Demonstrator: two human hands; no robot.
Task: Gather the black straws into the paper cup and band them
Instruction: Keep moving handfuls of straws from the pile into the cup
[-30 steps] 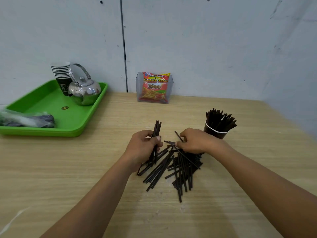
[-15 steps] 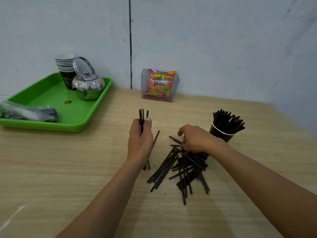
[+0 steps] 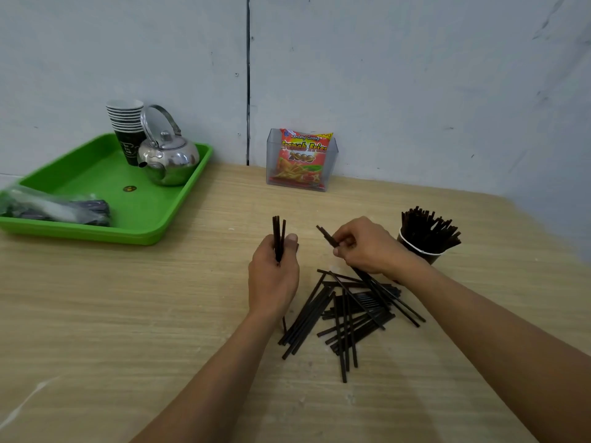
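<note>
Loose straws (image 3: 345, 311) lie crisscrossed on the woodgrain desk (image 3: 160, 314). They are thin, stiff, smooth plastic, probably very light and apt to roll, so best pinched mid-length. The left hand (image 3: 273, 276) grips a few upright, and the right hand (image 3: 367, 247) pinches one or two. Just beyond it, the paper cup (image 3: 425, 256) bristles with more.

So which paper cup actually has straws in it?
The lone paper cup beside the right hand, crammed with black straws; the stacked cups on the green tray show none.
</note>
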